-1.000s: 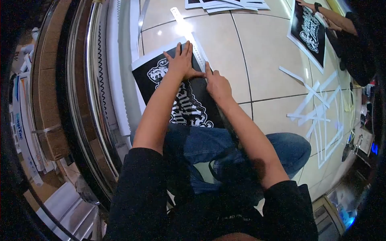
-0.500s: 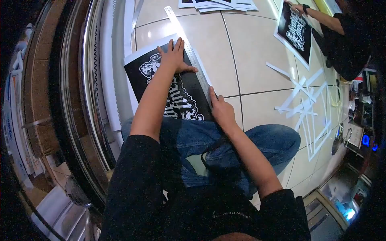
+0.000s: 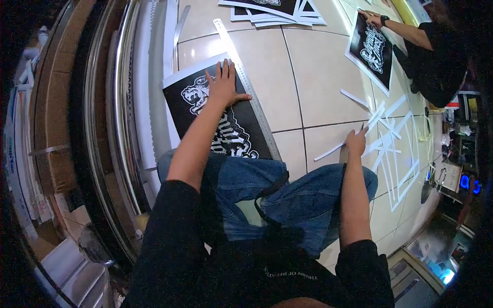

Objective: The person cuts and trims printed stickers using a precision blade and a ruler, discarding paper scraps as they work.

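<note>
My left hand (image 3: pixel 224 88) lies spread on a black printed sheet (image 3: pixel 241 117) with white artwork, its thumb reaching the long metal ruler (image 3: pixel 250 87). The ruler runs along the sheet's right edge. Off to the right, my right hand (image 3: pixel 355 141) is closed round a slim dark cutter (image 3: pixel 362 126). A narrow white strip (image 3: pixel 328 152) stretches from that hand towards the ruler side. Other cut white strips (image 3: pixel 393 126) lie in a loose pile just beyond the hand.
Another person's hand (image 3: pixel 371 18) rests on a second black print (image 3: pixel 374 51) at the upper right. Stacked prints (image 3: pixel 277 18) lie at the top. Long metal rails (image 3: pixel 117 102) and a white roll (image 3: pixel 146 87) run along the left.
My right hand has moved right, away from the ruler, and a white strip now lies beside it. The white margin along the sheet's right edge is gone. My left hand stays on the sheet.
</note>
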`<state>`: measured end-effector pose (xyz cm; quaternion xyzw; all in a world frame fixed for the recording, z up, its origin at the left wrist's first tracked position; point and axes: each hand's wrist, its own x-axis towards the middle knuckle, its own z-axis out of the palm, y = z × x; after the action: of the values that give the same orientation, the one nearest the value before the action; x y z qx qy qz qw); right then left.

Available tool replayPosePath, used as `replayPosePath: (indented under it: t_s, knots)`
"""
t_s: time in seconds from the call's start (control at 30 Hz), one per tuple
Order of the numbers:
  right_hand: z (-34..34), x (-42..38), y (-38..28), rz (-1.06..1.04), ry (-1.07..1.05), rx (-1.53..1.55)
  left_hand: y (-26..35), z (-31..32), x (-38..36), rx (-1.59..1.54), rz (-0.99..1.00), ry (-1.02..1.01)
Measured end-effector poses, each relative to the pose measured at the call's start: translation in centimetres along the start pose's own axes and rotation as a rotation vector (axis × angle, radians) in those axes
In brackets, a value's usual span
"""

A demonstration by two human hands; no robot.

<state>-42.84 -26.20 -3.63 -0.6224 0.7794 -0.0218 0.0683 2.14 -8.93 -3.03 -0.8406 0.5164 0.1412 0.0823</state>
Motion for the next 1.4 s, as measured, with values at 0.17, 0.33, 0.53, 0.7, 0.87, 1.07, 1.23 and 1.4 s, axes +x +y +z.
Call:
replayPosePath:
  t_s: [0.17, 0.33, 0.53, 0.7, 0.87, 1.07, 1.23, 1.4]
  knots:
    - [-1.6, -6.9, -7.7, -0.416, -0.284, 0.146, 4.0, 0.9, -6.4, -0.439, -0.516, 0.160]
    - [-0.7, -20.0, -11.2, -0.699, -0.507, 0.177, 4.9, 2.9, -8.2, -0.497, -0.657, -0.122]
    - [0.3, -17.9, -7.2, -0.610, -0.391, 0.424, 6.2, 2.9, -9.7, -0.318, -0.625, -0.085]
    - [0.6, -16.8, -5.0, -0.471, -0.390, 0.366, 7.0, 1.5, -9.7, -0.287, -0.481, -0.061]
    - [1.4, -15.9, -4.6, -0.486, -0.428, 0.298, 5.8, 0.7, -6.6, -0.187, -0.263, -0.079]
    - [-3.6, -16.5, -6.1, -0.471, -0.400, 0.391, 2.5, -1.1, -3.4, 0.081, 0.100, -0.130]
    - [-3.2, -17.3, -7.5, -0.506, -0.423, 0.414, 0.1, -1.9, -4.2, 0.147, 0.425, -0.184]
    - [-0.2, -19.2, -8.5, -0.600, -0.492, 0.493, -3.3, -1.2, -7.3, 0.161, 0.391, -0.321]
